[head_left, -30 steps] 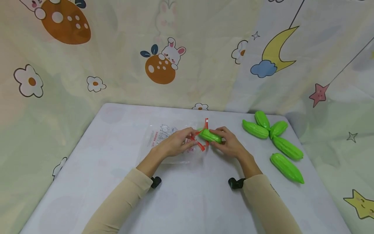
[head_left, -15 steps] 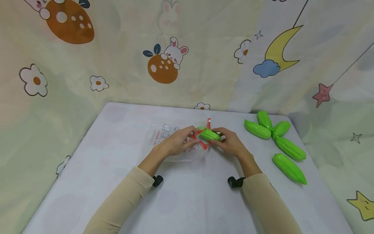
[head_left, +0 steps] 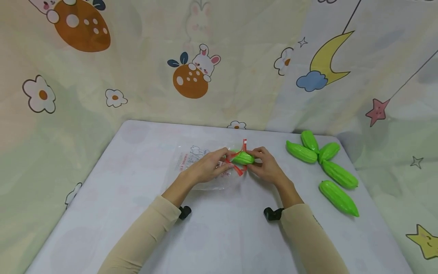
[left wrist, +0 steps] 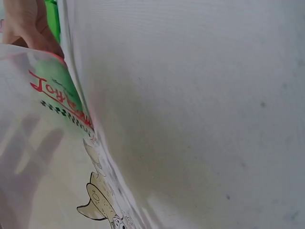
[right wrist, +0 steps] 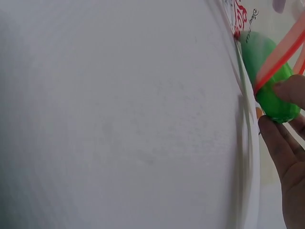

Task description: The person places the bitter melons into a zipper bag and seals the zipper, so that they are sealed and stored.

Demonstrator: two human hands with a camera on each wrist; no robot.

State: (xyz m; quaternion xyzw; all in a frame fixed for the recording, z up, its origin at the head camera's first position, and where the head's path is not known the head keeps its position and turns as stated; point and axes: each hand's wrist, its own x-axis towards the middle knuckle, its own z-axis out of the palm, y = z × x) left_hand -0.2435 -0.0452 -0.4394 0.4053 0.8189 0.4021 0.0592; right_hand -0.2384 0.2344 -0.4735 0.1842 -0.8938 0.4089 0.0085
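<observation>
Glossy green ridged gourd, pinched by my right hand, lies partly inside the clear, red-trimmed plastic bag my left hand grips just beside it.

From the near side, the left arm is stretched far and rightward, the right arm far and leftward. Both wrists are bent inward. The left hand is turned right, curled in a grip. The right hand is turned left, near it but apart, bent in a pinch.
</observation>
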